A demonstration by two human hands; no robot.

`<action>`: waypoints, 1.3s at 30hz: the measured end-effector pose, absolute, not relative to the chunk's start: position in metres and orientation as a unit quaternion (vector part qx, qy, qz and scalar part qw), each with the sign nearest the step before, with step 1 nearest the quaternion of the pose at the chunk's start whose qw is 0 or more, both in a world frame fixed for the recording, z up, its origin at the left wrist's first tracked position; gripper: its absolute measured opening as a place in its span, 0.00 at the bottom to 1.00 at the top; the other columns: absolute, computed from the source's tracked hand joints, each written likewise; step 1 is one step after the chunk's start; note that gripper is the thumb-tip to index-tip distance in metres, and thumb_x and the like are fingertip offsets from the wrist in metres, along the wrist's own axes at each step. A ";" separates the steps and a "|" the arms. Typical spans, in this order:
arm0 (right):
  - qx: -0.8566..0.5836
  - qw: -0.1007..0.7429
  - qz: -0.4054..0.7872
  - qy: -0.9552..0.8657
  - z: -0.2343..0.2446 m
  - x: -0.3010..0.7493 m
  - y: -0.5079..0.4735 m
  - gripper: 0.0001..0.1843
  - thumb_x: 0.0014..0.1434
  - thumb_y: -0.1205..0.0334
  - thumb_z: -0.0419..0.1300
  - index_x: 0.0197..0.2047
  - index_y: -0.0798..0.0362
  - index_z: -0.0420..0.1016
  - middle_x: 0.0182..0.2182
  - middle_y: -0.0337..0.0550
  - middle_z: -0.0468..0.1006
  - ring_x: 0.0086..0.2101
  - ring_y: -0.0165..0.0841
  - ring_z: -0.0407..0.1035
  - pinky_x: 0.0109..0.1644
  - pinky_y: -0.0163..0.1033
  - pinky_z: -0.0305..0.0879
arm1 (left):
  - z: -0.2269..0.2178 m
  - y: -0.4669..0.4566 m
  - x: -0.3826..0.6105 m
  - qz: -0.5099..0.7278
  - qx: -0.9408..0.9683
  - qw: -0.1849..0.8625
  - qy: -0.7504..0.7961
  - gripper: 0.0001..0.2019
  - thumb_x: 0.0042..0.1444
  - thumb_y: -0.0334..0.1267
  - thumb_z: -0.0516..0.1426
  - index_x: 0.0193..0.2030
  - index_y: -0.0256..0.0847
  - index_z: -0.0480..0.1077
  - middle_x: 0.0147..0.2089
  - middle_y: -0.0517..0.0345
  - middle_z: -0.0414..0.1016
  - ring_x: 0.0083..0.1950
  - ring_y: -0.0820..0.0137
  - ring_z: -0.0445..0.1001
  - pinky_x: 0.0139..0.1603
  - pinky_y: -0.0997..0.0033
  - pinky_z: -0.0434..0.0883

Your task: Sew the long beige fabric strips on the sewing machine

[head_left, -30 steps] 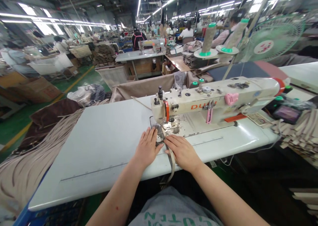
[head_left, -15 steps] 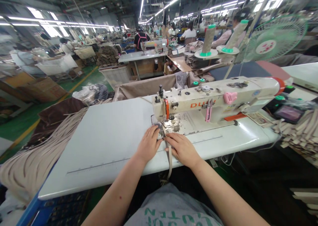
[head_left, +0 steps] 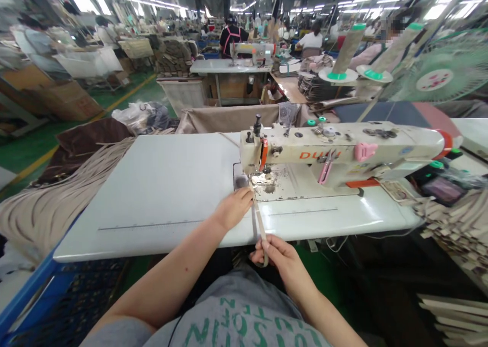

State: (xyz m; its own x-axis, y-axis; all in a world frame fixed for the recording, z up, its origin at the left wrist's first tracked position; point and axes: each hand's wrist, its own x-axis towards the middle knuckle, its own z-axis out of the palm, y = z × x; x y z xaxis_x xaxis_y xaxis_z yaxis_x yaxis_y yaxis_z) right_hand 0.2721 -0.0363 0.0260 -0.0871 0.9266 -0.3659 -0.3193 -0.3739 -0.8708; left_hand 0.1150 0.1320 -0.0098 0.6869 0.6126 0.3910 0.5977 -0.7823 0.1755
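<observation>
A cream sewing machine (head_left: 343, 151) stands on a white table (head_left: 163, 189). A narrow beige strap (head_left: 260, 223) runs from under the needle toward me and over the table's front edge. My left hand (head_left: 236, 207) rests on the table just left of the needle, fingers curled onto the strap near the presser foot. My right hand (head_left: 276, 255) is below the table edge, fingers pinched on the strap's lower end, which loops under them.
A heap of beige straps (head_left: 49, 204) hangs off the table's left side over a dark cloth. Stacked beige pieces (head_left: 461, 220) lie at the right. Thread cones (head_left: 346, 50) and a green fan (head_left: 438, 77) stand behind the machine. Other workers sit at tables further back.
My right hand left the table top and dropped below the front edge, pulling the strap's end down. The left hand stayed by the needle. The view tilted downward.
</observation>
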 end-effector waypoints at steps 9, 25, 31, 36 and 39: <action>-0.512 0.427 0.655 -0.355 0.023 0.277 -0.054 0.21 0.65 0.46 0.64 0.30 0.54 0.82 0.28 0.43 0.81 0.34 0.36 0.73 0.44 0.39 0.65 | -0.017 0.127 0.112 0.178 0.939 -0.053 0.290 0.10 0.72 0.34 0.49 0.50 0.36 0.71 0.52 0.49 0.77 0.61 0.63 0.72 0.67 0.59 0.68; -0.525 0.378 0.634 -0.423 0.018 0.283 -0.055 0.26 0.64 0.42 0.63 0.27 0.55 0.83 0.26 0.44 0.78 0.31 0.35 0.69 0.39 0.39 0.62 | -0.009 0.132 0.120 0.154 0.933 -0.052 0.322 0.12 0.70 0.33 0.49 0.55 0.35 0.69 0.58 0.46 0.73 0.67 0.59 0.66 0.70 0.59 0.64; -0.522 0.374 0.639 -0.423 0.015 0.286 -0.058 0.27 0.64 0.41 0.62 0.26 0.55 0.83 0.26 0.45 0.79 0.30 0.36 0.69 0.39 0.39 0.62 | -0.009 0.133 0.122 0.177 0.917 -0.028 0.356 0.14 0.69 0.35 0.51 0.58 0.34 0.66 0.60 0.45 0.71 0.67 0.58 0.66 0.72 0.57 0.62; -0.516 0.376 0.644 -0.422 0.014 0.287 -0.057 0.26 0.63 0.40 0.62 0.27 0.54 0.83 0.25 0.44 0.78 0.30 0.36 0.68 0.37 0.39 0.62 | -0.012 0.129 0.120 0.180 0.924 -0.036 0.335 0.11 0.70 0.31 0.48 0.53 0.34 0.68 0.55 0.47 0.73 0.65 0.61 0.69 0.68 0.61 0.67; -0.517 0.383 0.637 -0.425 0.017 0.287 -0.055 0.23 0.62 0.42 0.64 0.28 0.54 0.83 0.27 0.44 0.78 0.31 0.36 0.68 0.39 0.40 0.62 | -0.012 0.128 0.119 0.174 0.929 -0.037 0.324 0.10 0.70 0.30 0.48 0.51 0.37 0.69 0.53 0.48 0.74 0.63 0.61 0.70 0.66 0.60 0.69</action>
